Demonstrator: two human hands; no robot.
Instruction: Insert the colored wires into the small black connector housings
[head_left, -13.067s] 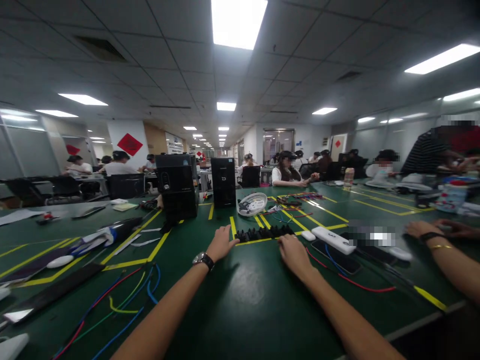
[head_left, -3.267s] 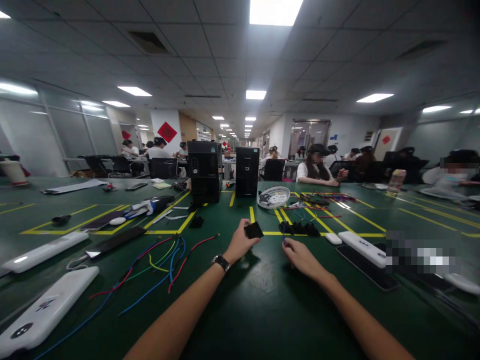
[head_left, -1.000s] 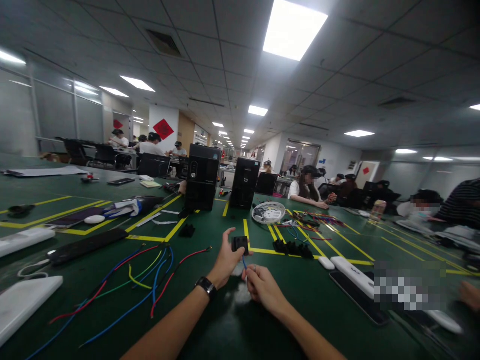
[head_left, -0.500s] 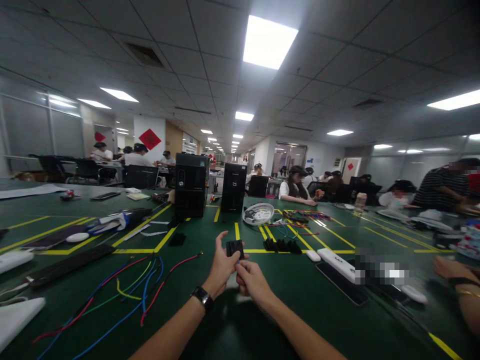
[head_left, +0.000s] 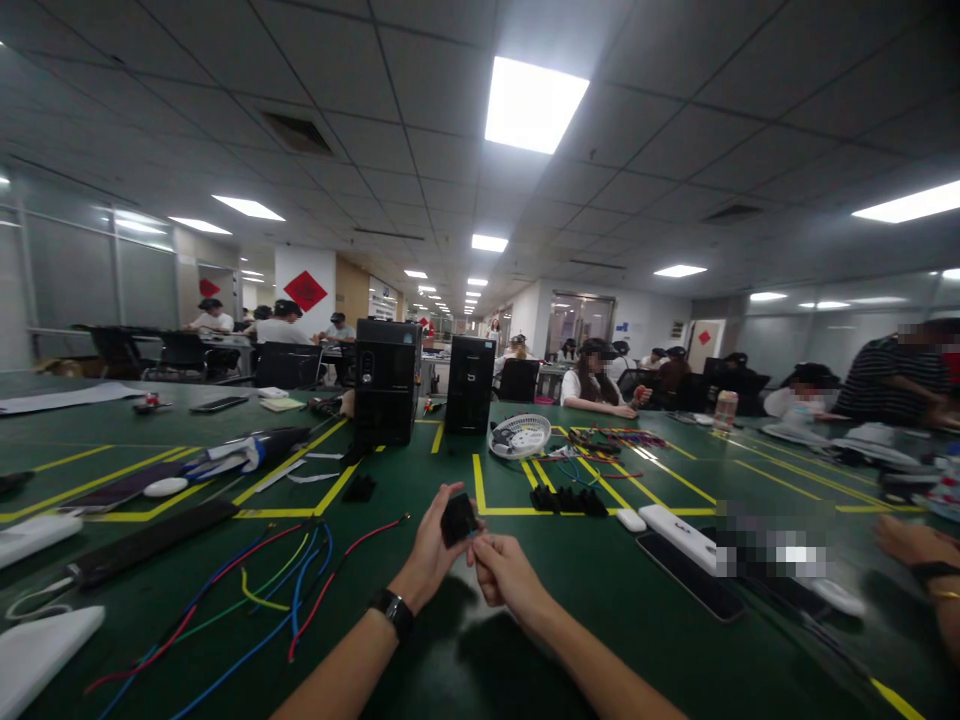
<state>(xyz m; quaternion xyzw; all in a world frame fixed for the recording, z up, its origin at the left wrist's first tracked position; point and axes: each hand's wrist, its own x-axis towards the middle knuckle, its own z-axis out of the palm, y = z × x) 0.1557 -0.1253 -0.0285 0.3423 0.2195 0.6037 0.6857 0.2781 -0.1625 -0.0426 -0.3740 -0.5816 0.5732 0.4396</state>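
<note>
My left hand (head_left: pixel 429 548), with a dark watch on its wrist, grips a small black block-shaped part (head_left: pixel 458 519) above the green table. The part is tilted, its dark face toward me. Close against its lower right edge, my right hand (head_left: pixel 506 572) is closed in a pinch; whatever its fingertips hold is too small to make out. Similar black parts (head_left: pixel 568 501) stand in a row beyond my right hand, and another dark piece (head_left: pixel 360 488) lies beyond my left. Loose coloured wires (head_left: pixel 300 575) spread out left of my left hand.
Two black computer cases (head_left: pixel 386 382) stand ahead, beside a white basket (head_left: pixel 518 437). A white power strip (head_left: pixel 679 535) and a dark phone (head_left: pixel 690 577) lie to the right. Another person's hand (head_left: pixel 911 540) rests at the right edge. Yellow tape lines mark the table.
My left hand has turned the black part, so it now sits more tilted. My right hand stays pinched at its edge. The whole view has shifted slightly.
</note>
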